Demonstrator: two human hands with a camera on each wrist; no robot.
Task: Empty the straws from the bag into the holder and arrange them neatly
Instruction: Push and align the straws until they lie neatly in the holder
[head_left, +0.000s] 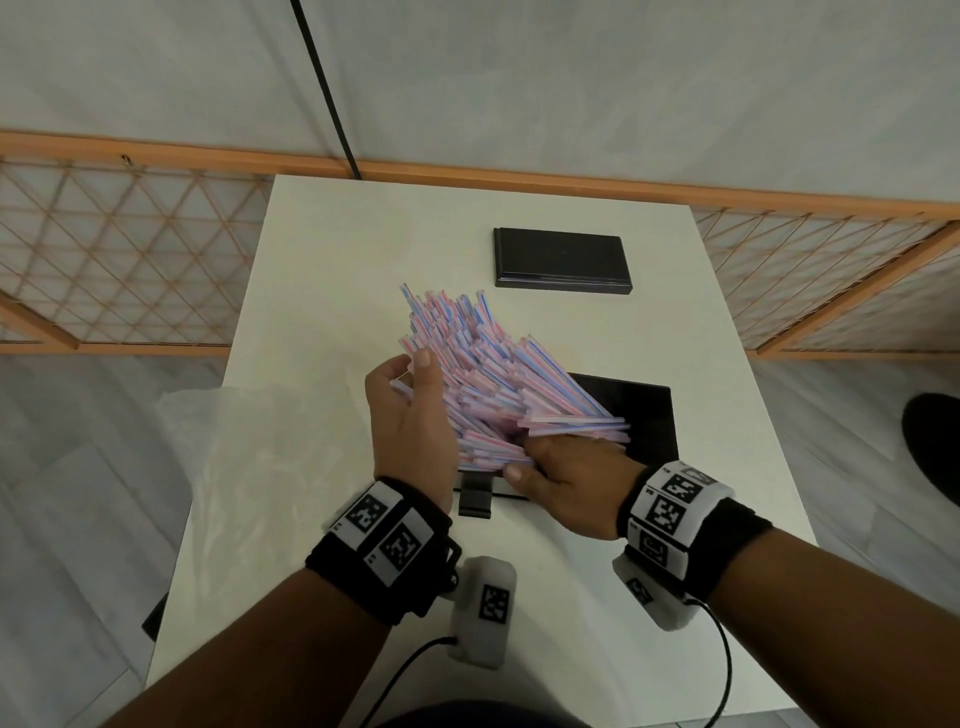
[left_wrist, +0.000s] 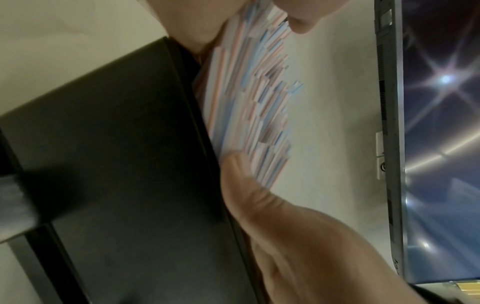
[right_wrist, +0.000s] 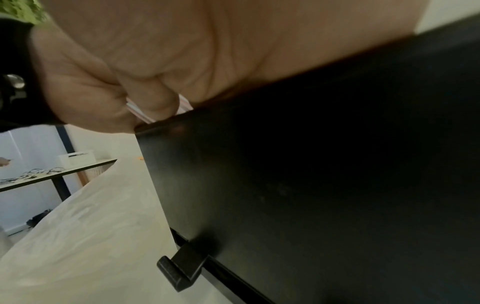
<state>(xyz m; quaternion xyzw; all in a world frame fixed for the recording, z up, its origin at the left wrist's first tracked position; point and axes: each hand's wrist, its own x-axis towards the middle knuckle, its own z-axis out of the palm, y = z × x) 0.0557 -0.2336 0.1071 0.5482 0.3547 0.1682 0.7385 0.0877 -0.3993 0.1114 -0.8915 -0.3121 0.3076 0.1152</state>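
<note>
On the white table (head_left: 519, 597) in the head view, your left hand (head_left: 410, 421) cups the fanned straws (head_left: 483, 374) with loosely curved fingers, while your right hand (head_left: 566, 483) grips their lower ends over the black holder (head_left: 647, 415); the empty bag (head_left: 249, 441) lies left, the lid (head_left: 561, 260) farther back. Left wrist: your thumb (left_wrist: 241, 174) touches straws beside the holder wall. Right wrist: curled fingers (right_wrist: 153, 100) pinch straws at the rim.
</note>
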